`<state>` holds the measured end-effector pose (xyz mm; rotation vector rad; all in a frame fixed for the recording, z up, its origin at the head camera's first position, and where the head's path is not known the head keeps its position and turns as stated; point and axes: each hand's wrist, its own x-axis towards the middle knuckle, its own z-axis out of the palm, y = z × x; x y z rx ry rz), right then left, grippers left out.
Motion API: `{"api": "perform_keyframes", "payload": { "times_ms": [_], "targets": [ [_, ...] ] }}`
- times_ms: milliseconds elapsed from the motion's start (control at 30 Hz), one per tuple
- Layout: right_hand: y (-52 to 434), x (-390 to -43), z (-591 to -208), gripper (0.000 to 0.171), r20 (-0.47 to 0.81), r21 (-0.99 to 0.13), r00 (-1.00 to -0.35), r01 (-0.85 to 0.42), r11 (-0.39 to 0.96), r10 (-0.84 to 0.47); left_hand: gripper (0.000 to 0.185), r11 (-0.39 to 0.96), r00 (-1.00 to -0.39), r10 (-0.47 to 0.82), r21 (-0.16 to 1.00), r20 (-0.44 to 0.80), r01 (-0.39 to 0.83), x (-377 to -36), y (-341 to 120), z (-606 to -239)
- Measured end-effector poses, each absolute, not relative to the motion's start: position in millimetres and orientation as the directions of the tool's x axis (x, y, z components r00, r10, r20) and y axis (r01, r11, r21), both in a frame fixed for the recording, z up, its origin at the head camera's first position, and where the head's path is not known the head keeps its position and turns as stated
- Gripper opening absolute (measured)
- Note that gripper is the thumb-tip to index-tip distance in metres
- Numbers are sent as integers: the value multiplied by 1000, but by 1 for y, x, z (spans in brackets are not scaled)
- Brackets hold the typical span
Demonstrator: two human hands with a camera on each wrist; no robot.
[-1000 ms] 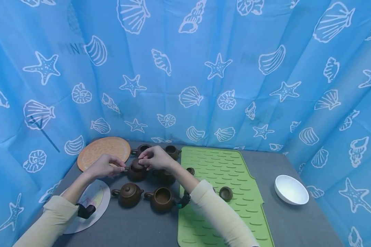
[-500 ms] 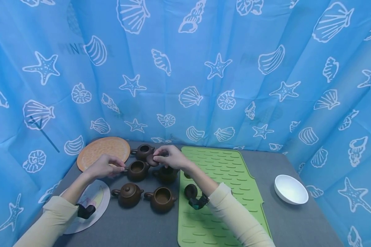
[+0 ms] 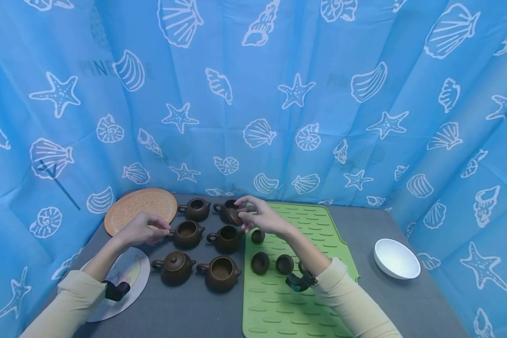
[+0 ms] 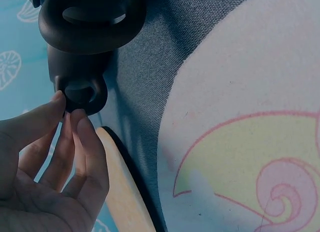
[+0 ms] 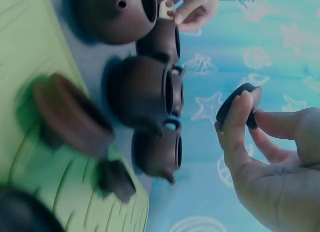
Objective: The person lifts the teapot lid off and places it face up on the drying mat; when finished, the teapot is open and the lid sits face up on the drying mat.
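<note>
- The right hand [image 3: 262, 217] pinches a small brown lid [image 3: 235, 216] between thumb and fingertips, held in the air above the left edge of the green mat [image 3: 321, 234], just beside the back right teapot [image 3: 226, 210]
- In the right wrist view the lid [image 5: 236, 104] stands on edge, a flat disc with its broad face turned toward the row of pots; its knob side cannot be made out
- The left hand [image 3: 145, 228] grips the loop handle of an open teapot [image 3: 188, 234] with thumb and forefinger; the left wrist view shows the fingers [image 4: 82, 142] closed around that handle [image 4: 82, 94]
- This held teapot stands upright on the grey table [image 3: 405, 300], mouth up, handle pointing toward the person's left and spout toward the right, so its long axis runs left to right
- Five more teapots stand around it in two columns; the near left one [image 3: 175, 266] wears its lid, the others are open
- Three loose lids lie on the green mat: one [image 3: 258, 235] near the right hand, two [image 3: 260, 262] [image 3: 285, 264] side by side closer to the person
- An orange round mat [image 3: 139, 209] lies at the back left, a pale round mat [image 3: 126, 277] with a pink and yellow drawing under the left forearm, and a white bowl [image 3: 397, 259] well apart at the right
- The blue curtain [image 3: 279, 94] carries white shells and starfish; faint lettering on it is too dim to read
</note>
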<state>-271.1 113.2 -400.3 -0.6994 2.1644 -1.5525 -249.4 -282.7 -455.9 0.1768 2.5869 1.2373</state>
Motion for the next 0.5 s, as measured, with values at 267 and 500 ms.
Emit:
{"api": "perform_keyframes", "payload": {
  "times_ms": [267, 500],
  "targets": [
    [148, -270, -403, 51, -47, -969, -804, -108, 222, -593, 24, 625, -955, 228, 781, -188, -5, -249, -284, -457],
    [169, -266, -403, 48, -40, -977, -819, -87, 193, -573, 23, 624, -957, 215, 781, -196, -20, -250, -283, -457]
  ]
}}
